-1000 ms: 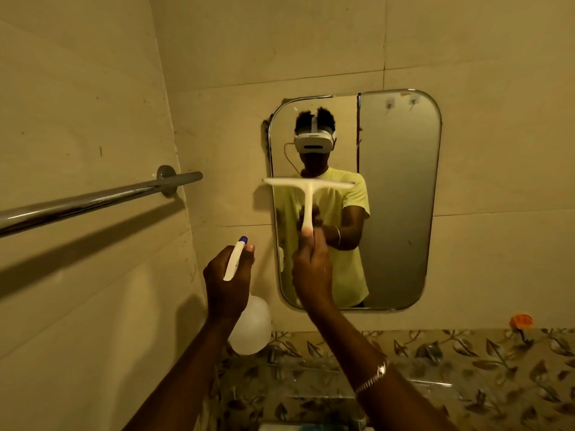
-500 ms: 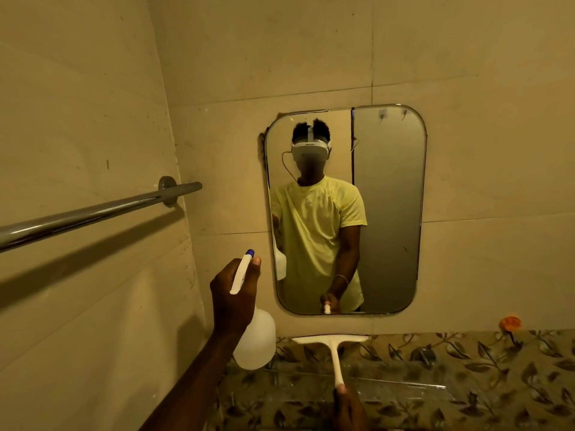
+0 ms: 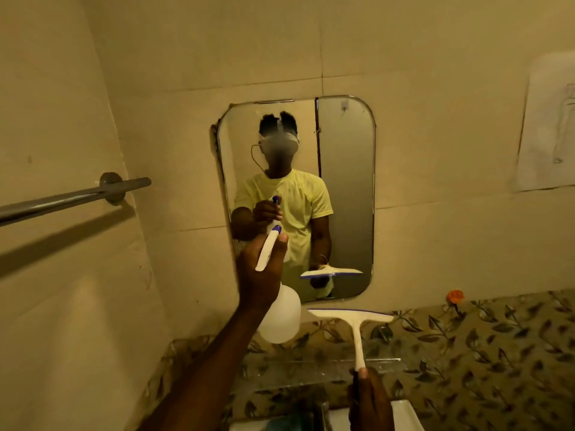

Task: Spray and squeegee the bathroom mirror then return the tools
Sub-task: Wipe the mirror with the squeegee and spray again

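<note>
The left hand is wrapped tight around the spray bottle before the mirror's lower left, while the right hand clamps the squeegee handle below its bottom edge; no readable labels.

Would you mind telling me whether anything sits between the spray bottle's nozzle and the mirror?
Nothing visible does. The left hand holds the spray bottle up in front of the mirror, while the squeegee in the right hand hangs below the mirror's lower edge, clear of the spray path.
</note>
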